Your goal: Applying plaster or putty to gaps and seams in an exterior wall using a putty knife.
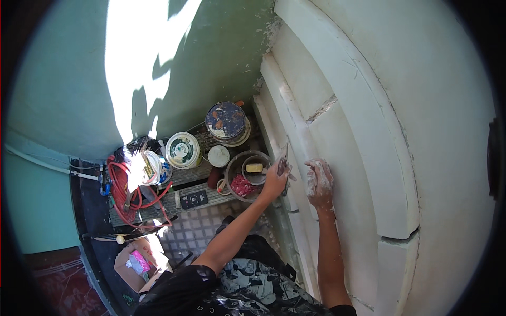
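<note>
My left hand (275,180) is closed round a small putty knife (284,154), its blade smeared with grey-white filler and pointing up and away from me. It is held over the right rim of a plastic tub (228,176), close to the white wall moulding (287,108). Inside the tub are a smaller bowl (246,164), a yellow sponge (254,168) and a crumpled pink-red cloth (242,186). Coated in white filler, my right hand (320,184) rests against the moulded wall with its fingers curled in. Whatever those fingers may hold is hidden.
On a wooden plank bench (211,197) stand a paint-stained bucket (226,122), a white-lidded tub (183,150), a small white-lidded pot (219,156) and a coiled red hose (138,203). A cardboard box (126,269) sits lower left. The moulding has a gap (399,239) at right.
</note>
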Demonstrator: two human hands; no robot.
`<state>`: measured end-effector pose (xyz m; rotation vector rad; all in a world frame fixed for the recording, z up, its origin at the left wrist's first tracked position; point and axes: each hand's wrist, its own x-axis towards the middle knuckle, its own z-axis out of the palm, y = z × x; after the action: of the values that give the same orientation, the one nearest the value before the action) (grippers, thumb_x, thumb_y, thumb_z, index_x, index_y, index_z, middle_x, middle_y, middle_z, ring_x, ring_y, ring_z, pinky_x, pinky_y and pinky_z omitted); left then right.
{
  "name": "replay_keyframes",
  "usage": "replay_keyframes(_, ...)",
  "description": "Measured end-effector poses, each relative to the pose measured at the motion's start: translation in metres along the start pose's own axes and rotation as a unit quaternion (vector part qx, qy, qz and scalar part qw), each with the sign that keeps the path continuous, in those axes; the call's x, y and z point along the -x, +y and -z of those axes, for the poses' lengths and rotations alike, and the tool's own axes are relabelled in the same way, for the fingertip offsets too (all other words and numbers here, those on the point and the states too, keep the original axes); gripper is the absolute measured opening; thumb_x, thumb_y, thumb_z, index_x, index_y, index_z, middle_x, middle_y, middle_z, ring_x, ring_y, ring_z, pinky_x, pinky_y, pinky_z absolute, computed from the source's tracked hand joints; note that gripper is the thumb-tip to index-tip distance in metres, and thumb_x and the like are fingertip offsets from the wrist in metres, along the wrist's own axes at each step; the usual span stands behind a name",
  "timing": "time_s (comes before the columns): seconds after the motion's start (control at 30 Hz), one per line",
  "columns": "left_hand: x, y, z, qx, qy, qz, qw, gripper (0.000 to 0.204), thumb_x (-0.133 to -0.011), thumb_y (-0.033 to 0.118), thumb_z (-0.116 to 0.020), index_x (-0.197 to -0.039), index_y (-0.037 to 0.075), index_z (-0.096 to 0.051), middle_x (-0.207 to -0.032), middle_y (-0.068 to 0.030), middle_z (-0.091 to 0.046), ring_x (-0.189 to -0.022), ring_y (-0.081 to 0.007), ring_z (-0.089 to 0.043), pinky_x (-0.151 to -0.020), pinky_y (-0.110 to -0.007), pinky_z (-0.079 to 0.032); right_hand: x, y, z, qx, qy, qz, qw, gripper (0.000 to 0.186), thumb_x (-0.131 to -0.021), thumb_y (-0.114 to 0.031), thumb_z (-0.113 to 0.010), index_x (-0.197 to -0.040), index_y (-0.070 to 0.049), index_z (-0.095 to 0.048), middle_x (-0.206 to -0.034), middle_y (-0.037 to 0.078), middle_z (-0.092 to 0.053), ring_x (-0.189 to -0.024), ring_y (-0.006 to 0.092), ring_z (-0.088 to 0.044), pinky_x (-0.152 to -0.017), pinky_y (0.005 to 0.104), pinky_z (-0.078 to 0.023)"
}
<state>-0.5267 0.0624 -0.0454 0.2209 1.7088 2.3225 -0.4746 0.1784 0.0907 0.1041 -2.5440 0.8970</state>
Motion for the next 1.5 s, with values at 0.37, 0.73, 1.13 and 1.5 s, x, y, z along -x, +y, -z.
replay_keyframes(0.37, -0.077, 0.02, 0.019, 0.042, -0.008, 0.004, 0.999, 0.052, -0.095, -0.003, -0.051, -0.145, -0.002, -0.037, -0.1, -0.0028, -0.058, -0.075, -0.0105, -0.06, -0.069, -0.026, -0.053, 0.0, 0.004, -0.003, 0.008, 0.004, 0.012, 1.0, 0.02, -0.092, -0.013, -0.051, -0.103, 0.0, -0.06, -0.103, 0.018, -0.06, -0.092, 0.0364, -0.058, -0.084, 0.0427, -0.045)
replay_keyframes(0.73, -0.067, 0.017, 0.014, 0.092, -0.013, 0.017, 0.995, 0.052, -0.094, -0.007, -0.05, -0.144, -0.002, -0.038, -0.115, -0.0057, -0.058, -0.087, -0.01, -0.056, -0.073, -0.027, -0.053, 0.001, 0.001, 0.002, 0.009, -0.001, -0.034, 0.999, 0.022, -0.095, -0.018, -0.049, -0.102, 0.0, -0.06, -0.097, 0.016, -0.059, -0.078, 0.0289, -0.056, -0.074, 0.0383, -0.048)
replay_keyframes(1.13, -0.063, 0.004, 0.027, 0.098, -0.038, 0.017, 0.994, 0.048, -0.094, -0.004, -0.051, -0.141, -0.003, -0.041, -0.105, -0.0031, -0.058, -0.09, -0.0077, -0.054, -0.072, -0.025, -0.053, 0.0, 0.001, -0.001, 0.019, 0.0, -0.039, 0.999, 0.024, -0.096, -0.019, -0.048, -0.1, 0.0, -0.061, -0.098, 0.017, -0.059, -0.077, 0.0288, -0.056, -0.071, 0.0379, -0.048)
replay_keyframes(1.5, -0.195, 0.044, 0.057, 0.108, 0.032, 0.007, 0.994, 0.023, -0.096, 0.004, -0.055, -0.117, -0.001, -0.05, -0.09, -0.0048, -0.057, -0.07, -0.0161, -0.067, -0.05, -0.026, -0.05, 0.002, 0.004, -0.003, 0.005, -0.009, -0.074, 0.997, 0.024, -0.094, -0.021, -0.051, -0.098, 0.0, -0.062, -0.099, 0.018, -0.059, -0.082, 0.0321, -0.057, -0.075, 0.0407, -0.047)
